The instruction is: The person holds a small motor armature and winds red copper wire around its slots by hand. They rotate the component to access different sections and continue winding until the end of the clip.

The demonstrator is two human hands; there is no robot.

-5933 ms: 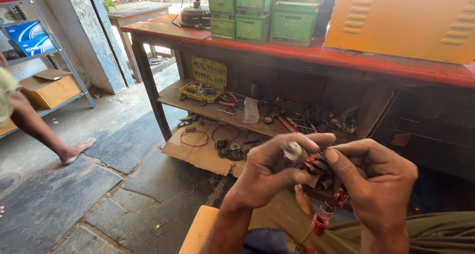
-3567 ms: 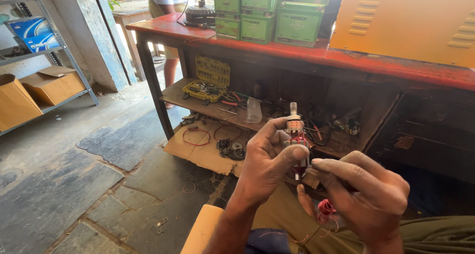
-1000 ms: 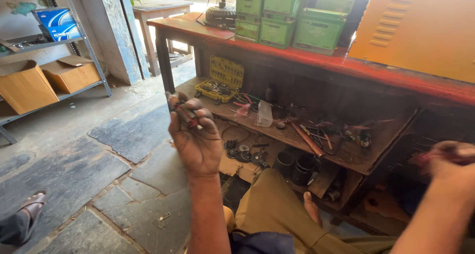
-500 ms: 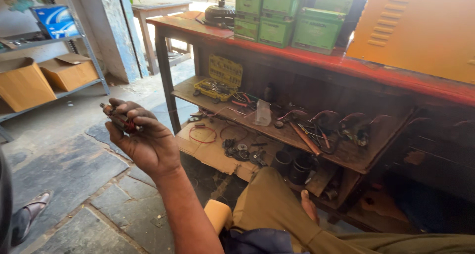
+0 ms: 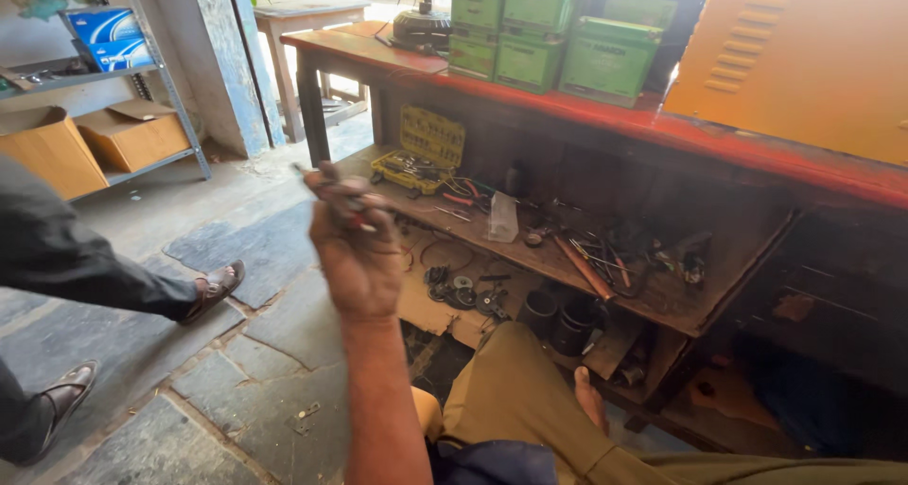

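Fingers of the left hand (image 5: 355,249) are curled tight around a small metal part with red wires (image 5: 348,206), lifted up at the end of an outstretched arm; the part pokes out above the knuckles, dark and greasy, too small to make out in detail. The hand hangs over the stone floor (image 5: 255,353), in front of the left end of the workbench (image 5: 662,130), about level with its lower shelf (image 5: 567,277). The right hand is nowhere to be seen in this head view, so I cannot tell whether it grips anything. The workbench has a worn red top, and on it stand a row of green boxes (image 5: 567,45), with an orange metal cabinet (image 5: 804,60) rising at the bench's right end. On the lower shelf, just behind the raised hand, sits a yellow organiser tray (image 5: 421,149), and further right along the same shelf lie loose tools, wires and a clear plastic bag (image 5: 503,220). Under the shelf, a flattened sheet of cardboard (image 5: 430,301) carries a few dark round parts. The person's leg in olive trousers (image 5: 515,400) stretches toward the bench's underside, with a bare foot (image 5: 591,400) near two black cylinders there. Left of the bench, well apart from it, another person's dark trouser leg and sandalled feet (image 5: 213,286) stand on the floor, and a grey metal rack (image 5: 95,116) behind holds cardboard boxes.
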